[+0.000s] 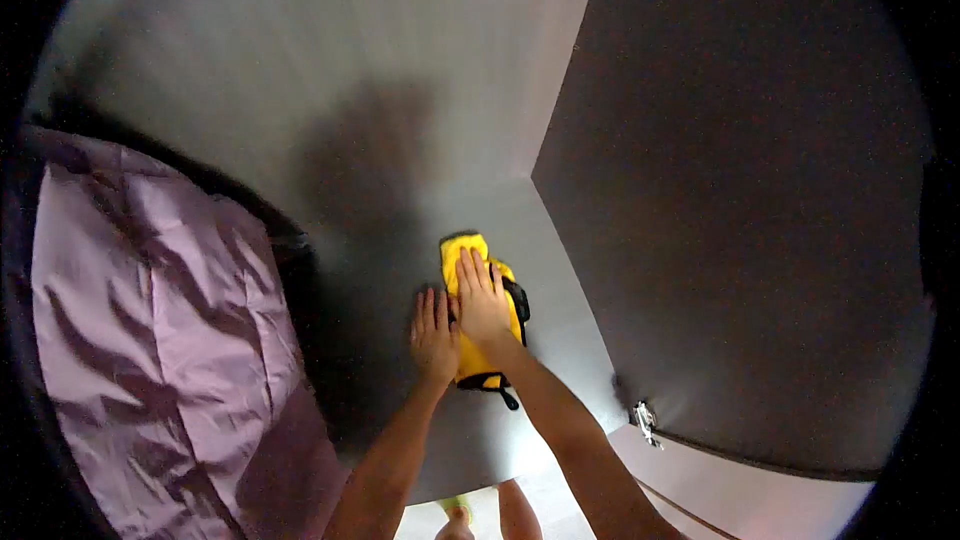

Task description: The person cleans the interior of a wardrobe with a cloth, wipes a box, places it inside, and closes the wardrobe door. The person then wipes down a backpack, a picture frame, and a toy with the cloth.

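Note:
A yellow cloth (474, 364) with black edging and a small black loop lies folded on the grey surface (390, 440). My right hand (482, 304) rests flat on top of it, fingers stretched out and pointing away from me. Just to the left, my left hand (434, 340) lies with its fingers spread, on the grey surface beside the cloth's left edge. Whether its inner side touches the cloth is hard to tell.
Purple fabric (170, 340) hangs or lies in folds at the left. A dark panel (740, 200) stands at the right, with a metal hinge (646, 422) near its lower corner. A pale wall (480, 40) rises behind. My legs show at the bottom.

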Motion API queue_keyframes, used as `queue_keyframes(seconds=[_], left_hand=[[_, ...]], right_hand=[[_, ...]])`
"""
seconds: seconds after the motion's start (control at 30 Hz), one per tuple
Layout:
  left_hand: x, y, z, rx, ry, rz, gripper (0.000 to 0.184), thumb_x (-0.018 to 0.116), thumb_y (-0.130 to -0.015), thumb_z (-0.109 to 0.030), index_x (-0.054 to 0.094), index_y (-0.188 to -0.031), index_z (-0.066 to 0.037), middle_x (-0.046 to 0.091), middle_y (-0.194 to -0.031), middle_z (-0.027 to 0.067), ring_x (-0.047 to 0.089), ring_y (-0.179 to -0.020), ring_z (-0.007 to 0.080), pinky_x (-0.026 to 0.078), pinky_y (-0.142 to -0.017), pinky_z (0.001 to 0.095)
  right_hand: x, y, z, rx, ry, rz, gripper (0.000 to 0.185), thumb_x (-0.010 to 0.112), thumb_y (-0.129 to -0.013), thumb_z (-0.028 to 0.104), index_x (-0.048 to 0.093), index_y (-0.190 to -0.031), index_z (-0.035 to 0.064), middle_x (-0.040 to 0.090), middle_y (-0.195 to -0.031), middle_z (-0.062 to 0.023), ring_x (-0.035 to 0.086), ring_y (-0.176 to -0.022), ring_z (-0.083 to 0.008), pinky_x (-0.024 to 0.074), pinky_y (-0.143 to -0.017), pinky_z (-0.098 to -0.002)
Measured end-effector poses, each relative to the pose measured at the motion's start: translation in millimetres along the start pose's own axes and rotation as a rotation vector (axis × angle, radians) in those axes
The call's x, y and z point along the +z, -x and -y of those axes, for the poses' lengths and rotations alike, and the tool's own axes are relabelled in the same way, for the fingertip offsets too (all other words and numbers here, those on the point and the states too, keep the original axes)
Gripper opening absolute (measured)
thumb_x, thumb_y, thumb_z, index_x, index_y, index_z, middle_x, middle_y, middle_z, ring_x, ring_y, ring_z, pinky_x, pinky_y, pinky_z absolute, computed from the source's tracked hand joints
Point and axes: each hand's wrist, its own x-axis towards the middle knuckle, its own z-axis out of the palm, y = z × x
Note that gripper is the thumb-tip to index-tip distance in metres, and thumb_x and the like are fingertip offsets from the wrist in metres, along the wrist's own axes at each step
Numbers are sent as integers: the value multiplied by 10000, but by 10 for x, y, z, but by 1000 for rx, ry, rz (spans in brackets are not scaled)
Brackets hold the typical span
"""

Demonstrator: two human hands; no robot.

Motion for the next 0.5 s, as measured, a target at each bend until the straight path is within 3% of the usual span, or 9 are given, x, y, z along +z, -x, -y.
queue_keyframes(seconds=[0.17, 0.3, 0.43, 0.5], left_hand=[[-57, 80, 149, 153, 54, 46, 543, 516, -950, -272, 388, -1436, -67, 269, -1534, 180, 233, -1427, 364, 209, -1157, 495], [-125, 92, 132, 153, 39, 63, 551, 539, -934, -274, 399, -1420, -55, 275, -1527, 186, 243, -1421, 369, 232, -1145, 507], [-142, 104, 152, 118, 126, 69, 568, 579, -901, -276, 420, -1388, -31, 300, -1508, 196, 259, -1410, 380, 276, -1125, 511], [-114, 156, 212, 131, 134, 54, 575, 591, -889, -277, 425, -1379, -27, 312, -1502, 194, 266, -1406, 385, 290, -1118, 510]], right_hand=[[300, -795, -475, -11, 217, 19, 601, 380, -982, 392, 361, -1446, 10, 297, -1537, -160, 275, -1414, -284, 176, -1157, -477], [175, -1068, -772, -8, 219, -99, 549, 478, -896, 272, 436, -1368, -6, 444, -1421, -160, 418, -1270, -293, 323, -1037, -457], [91, -890, -934, 351, 263, -60, 545, 461, -889, 226, 417, -1379, -11, 444, -1423, -163, 437, -1252, -279, 336, -1010, -443], [12, -665, -979, 329, 294, -9, 574, 472, -908, 263, 381, -1409, 0, 431, -1439, -159, 414, -1270, -274, 332, -1007, -458]])
